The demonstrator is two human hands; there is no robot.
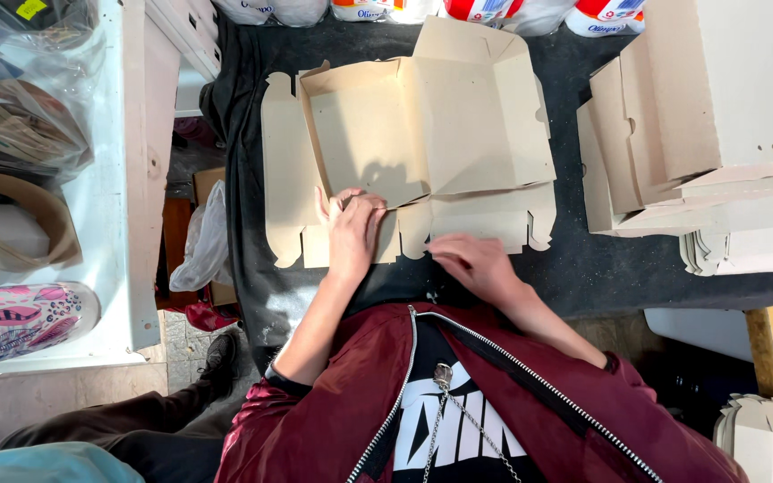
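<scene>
The person stands at the near edge of the dark desk (583,268), w/ a flat brown cardboard box blank (413,152) lying in the middle, close to that edge. The box is half folded: the back wall and one side stand up a bit, the near flaps lie flat.

Left hand (353,234) lies on the near left flap of the box, fingers bent and pressing down, thumb and fingertips pinching at the fold line. It grips no loose thing, just the card edge. Right hand (471,261) rests on the near right flap, fingers mostly flat and a bit curled, pushing on the card, holding nothing else.

To fold this well, I think: keep the left hand hard on the crease so the card bends on the line & not beside it. Push w/ flat fingers, not nails, so the flap doesn't tear. Lift both near flaps evenly, else the wall goes up crooked. The little wavy tabs on the near edge look easy to crush, so go slow there.

At the right edge of the desk sits a stack of more box blanks (700,125). Along the far edge stand white packs w/ red and blue print (494,11). Left of the desk is a white shelf (118,179) w/ bags.
</scene>
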